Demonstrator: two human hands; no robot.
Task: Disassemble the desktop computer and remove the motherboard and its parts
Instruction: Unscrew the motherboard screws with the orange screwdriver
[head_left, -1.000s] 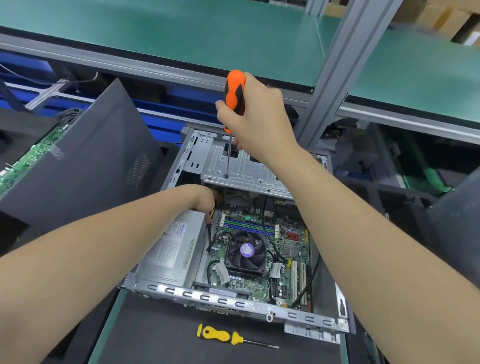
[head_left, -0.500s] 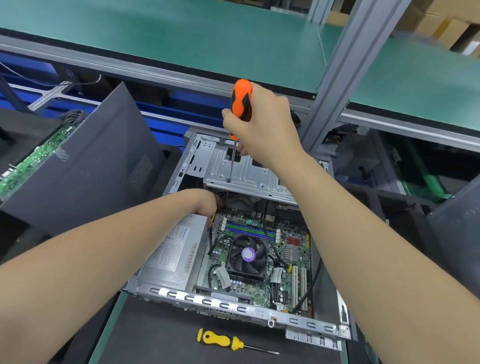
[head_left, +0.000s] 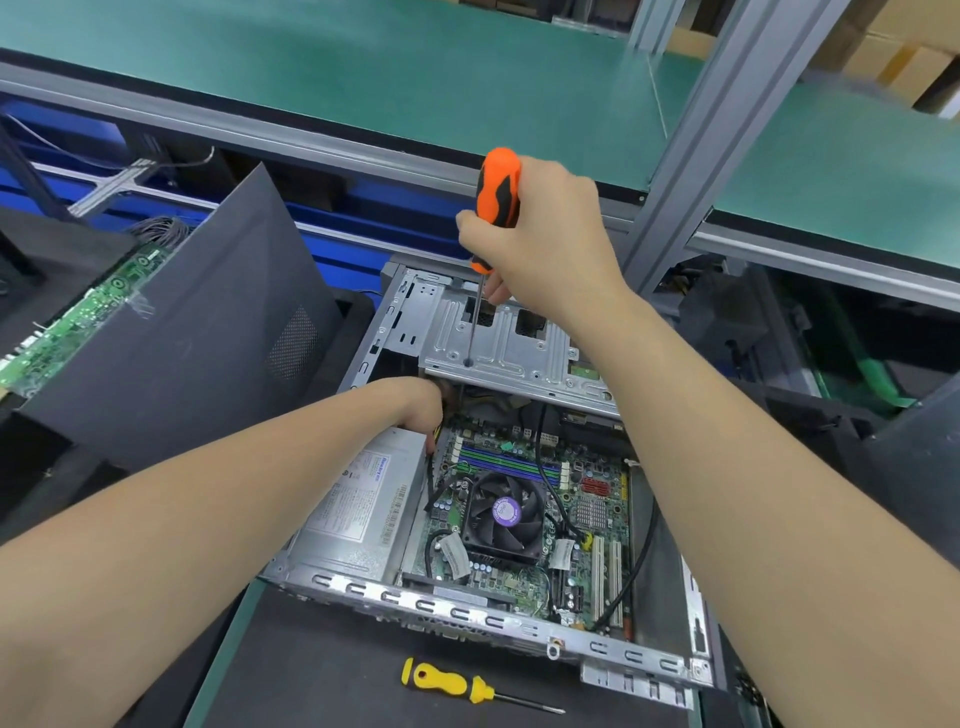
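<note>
Orange and black, the handle of the orange-handled screwdriver (head_left: 496, 197) stands nearly upright in the right hand (head_left: 545, 244), whose fingers are wrapped round it. Its thin shaft runs down to a screw point near the front left corner of the metal drive cage (head_left: 519, 348). The left hand (head_left: 423, 410) reaches into the gap between that cage and the power supply (head_left: 358, 509), among yellow and black cables. Its fingers are mostly hidden there, so I cannot tell whether they grip anything. Over the last second very little has changed: the tip stays on the same spot of the cage, the handle has shifted only slightly, and the left hand has not come out. I judge from this that the screw is still being worked loose, so the cage is still fixed in place. The motherboard (head_left: 587, 499) lies flat in the floor of the open desktop case (head_left: 467, 613), to the right of the power supply. Its CPU fan (head_left: 504, 512) is still mounted and black cables cross it, while its far edge sits under the cage. The board's removal therefore looks some way off. A yellow-handled screwdriver (head_left: 447, 683) lies on the black mat (head_left: 311, 675) just in front of the case's near edge. A dark side panel (head_left: 182, 332) leans at the left.
</note>
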